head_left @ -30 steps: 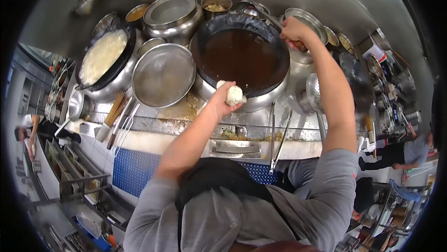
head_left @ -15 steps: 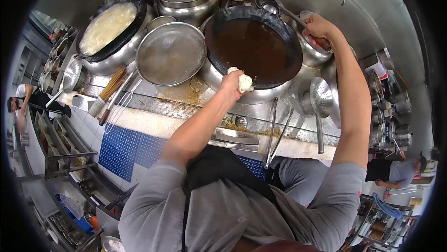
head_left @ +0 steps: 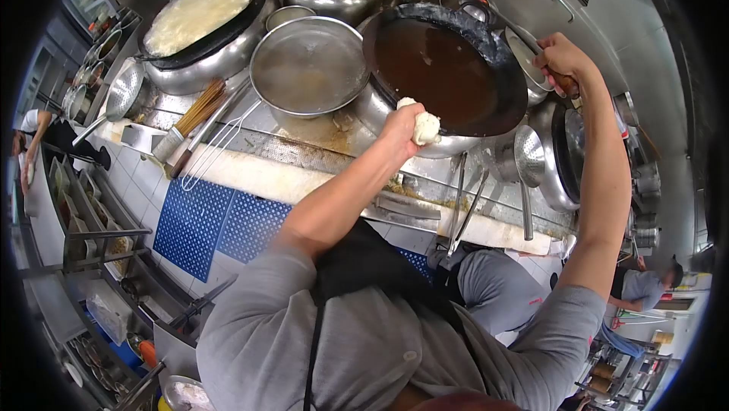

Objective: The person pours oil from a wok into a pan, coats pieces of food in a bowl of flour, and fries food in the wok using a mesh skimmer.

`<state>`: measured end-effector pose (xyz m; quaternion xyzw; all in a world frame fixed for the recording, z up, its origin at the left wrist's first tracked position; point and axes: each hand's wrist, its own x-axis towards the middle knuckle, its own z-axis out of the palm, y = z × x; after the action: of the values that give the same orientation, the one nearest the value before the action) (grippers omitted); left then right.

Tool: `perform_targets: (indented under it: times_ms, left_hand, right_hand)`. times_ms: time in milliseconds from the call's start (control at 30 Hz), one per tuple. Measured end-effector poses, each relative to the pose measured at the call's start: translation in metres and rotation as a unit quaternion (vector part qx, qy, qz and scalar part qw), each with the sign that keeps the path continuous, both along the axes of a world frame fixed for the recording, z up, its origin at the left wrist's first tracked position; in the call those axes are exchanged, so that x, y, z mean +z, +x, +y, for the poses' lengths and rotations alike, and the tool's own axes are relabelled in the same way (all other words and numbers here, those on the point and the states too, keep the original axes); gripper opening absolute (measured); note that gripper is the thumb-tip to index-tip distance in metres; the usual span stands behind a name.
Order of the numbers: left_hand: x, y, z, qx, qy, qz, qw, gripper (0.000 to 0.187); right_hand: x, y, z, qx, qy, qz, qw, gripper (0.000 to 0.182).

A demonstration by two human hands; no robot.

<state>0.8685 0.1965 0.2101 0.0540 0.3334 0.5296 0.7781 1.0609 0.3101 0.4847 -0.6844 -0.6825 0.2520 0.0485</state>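
Observation:
At the near rim of a large black wok, my left hand is closed around a bunched white cloth. Dark brown liquid with a few pale bits lies in the wok. My right hand is wrapped round the wooden handle of a ladle, beyond the wok's right side. The ladle's long metal shaft runs up and left to its bowl near the far rim. Whether the cloth touches the rim is hard to make out.
Left of the wok sits a wide pan of cloudy liquid; farther left, a wok of pale foamy liquid. A bamboo brush, whisk, tongs and perforated skimmer lie along the front. Another person is at far right.
The view has shifted, so the stove appears farther right. Both hands keep their holds on the cloth and ladle. More of the wok's far-right inner wall shows above the liquid.

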Motion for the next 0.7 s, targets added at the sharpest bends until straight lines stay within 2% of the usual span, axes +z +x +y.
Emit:
perform_targets:
  times_ms: [100, 200, 300, 433, 600, 700]
  left_hand:
    - [0.005, -0.016, -0.010, -0.018, 0.005, -0.043, 0.999, 0.009]
    - [0.024, -0.031, -0.030, -0.032, -0.008, -0.017, 0.999, 0.008]
    - [0.029, -0.039, -0.045, -0.009, 0.004, -0.025, 1.000, 0.005]
    - [0.031, -0.052, -0.062, 0.003, 0.019, -0.034, 0.999, 0.005]
    - [0.027, -0.065, -0.074, -0.003, 0.026, -0.061, 0.998, 0.005]
    - [0.023, -0.069, -0.078, -0.006, 0.032, -0.064, 0.997, 0.006]
  right_hand:
    - [0.015, -0.015, -0.019, -0.019, -0.013, -0.025, 0.999, 0.044]
    - [0.017, -0.019, -0.031, 0.004, 0.024, -0.009, 1.000, 0.021]
    - [0.026, -0.037, -0.052, 0.029, 0.027, -0.030, 0.999, 0.008]
    - [0.033, -0.059, -0.076, 0.023, 0.029, -0.047, 0.998, 0.005]
    - [0.036, -0.078, -0.088, 0.031, 0.024, -0.044, 0.998, 0.011]
    - [0.035, -0.079, -0.082, 0.031, 0.019, -0.053, 0.998, 0.006]
